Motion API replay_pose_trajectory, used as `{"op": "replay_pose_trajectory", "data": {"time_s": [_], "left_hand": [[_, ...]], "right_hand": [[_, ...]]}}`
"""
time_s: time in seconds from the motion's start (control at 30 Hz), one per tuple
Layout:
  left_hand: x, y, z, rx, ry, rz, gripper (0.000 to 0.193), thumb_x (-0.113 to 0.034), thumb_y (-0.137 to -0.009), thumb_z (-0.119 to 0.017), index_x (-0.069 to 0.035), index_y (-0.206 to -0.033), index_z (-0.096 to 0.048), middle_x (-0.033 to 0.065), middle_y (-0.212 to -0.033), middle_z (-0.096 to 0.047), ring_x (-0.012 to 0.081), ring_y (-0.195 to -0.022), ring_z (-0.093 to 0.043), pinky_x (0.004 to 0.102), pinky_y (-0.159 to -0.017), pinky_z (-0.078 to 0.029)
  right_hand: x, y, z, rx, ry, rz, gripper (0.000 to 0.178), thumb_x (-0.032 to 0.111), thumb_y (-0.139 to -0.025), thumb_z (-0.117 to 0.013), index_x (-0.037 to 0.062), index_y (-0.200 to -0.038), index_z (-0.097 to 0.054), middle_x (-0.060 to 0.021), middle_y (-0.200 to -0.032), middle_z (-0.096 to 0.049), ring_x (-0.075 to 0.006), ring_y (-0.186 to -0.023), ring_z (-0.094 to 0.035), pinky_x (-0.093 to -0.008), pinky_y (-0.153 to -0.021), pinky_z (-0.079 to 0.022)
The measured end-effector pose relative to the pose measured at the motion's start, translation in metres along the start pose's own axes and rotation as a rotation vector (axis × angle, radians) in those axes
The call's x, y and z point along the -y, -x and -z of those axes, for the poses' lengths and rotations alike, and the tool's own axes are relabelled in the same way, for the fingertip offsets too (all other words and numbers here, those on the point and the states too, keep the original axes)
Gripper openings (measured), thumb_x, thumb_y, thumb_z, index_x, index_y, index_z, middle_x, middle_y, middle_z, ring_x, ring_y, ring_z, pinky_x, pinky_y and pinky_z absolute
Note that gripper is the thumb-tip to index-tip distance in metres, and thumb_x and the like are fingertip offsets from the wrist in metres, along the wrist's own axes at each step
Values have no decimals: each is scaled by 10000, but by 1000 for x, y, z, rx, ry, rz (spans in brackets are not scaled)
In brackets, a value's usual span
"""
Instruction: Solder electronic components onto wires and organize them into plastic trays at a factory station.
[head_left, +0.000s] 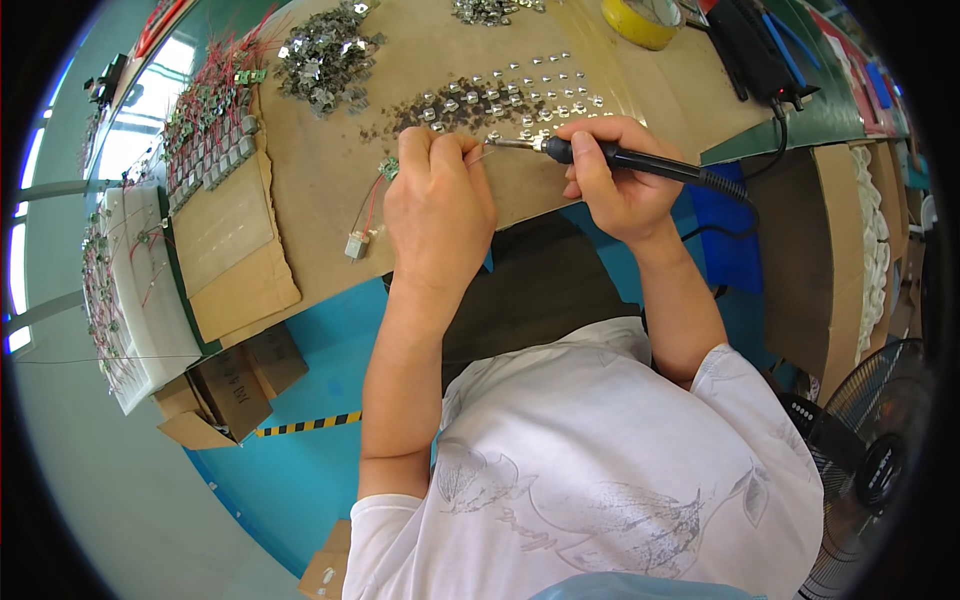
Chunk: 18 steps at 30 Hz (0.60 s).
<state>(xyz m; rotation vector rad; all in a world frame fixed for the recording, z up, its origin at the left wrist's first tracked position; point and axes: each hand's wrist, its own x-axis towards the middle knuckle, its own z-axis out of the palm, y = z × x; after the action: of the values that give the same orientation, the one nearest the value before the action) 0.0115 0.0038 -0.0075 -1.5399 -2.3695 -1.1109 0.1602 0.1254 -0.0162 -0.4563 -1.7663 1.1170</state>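
My right hand (pixel 622 175) is closed around the black handle of a soldering iron (pixel 625 158). The iron's metal tip points left, just above the cardboard work surface, close to my left fingertips. My left hand (pixel 438 200) is pinched shut, with a small green circuit board (pixel 389 168) at its left side. Red and dark wires run down from that board to a small pale block (pixel 356 245) lying on the cardboard. A thin wire-like strand shows between the left fingers and the iron tip; its far end is hidden. Small shiny metal pieces (pixel 525 118) stand in rows beyond the tip.
Heaped metal pieces (pixel 325 60) lie at the back, with yellow tape (pixel 642 22) and a black soldering unit (pixel 752 48) to the right. Wired blocks (pixel 215 150) cover the left side, near a white tray (pixel 140 290). A fan (pixel 880 460) stands lower right.
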Motion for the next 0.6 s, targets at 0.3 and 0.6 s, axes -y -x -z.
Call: {"op": "replay_pose_trajectory", "data": {"time_s": [0.3, 0.6], "left_hand": [[-1, -1, 1, 10, -3, 13, 73, -53, -909, -712, -9, -960, -684, 153, -1015, -604, 364, -812, -686, 444, -672, -564], [-1, -1, 1, -15, 4, 35, 61, -63, -913, -726, -36, -966, -711, 126, -986, -637, 341, -787, -683, 436, -683, -552]], "right_hand": [[2, -1, 0, 1, 4, 9, 77, -3, -914, -706, -15, -966, -761, -5, -723, -687, -30, -574, -555, -195, -514, -414], [3, -3, 0, 32, 12, 13, 77, -8, -914, -699, -14, -961, -760, -14, -709, -688, -44, -575, -582, -204, -525, -446]]}}
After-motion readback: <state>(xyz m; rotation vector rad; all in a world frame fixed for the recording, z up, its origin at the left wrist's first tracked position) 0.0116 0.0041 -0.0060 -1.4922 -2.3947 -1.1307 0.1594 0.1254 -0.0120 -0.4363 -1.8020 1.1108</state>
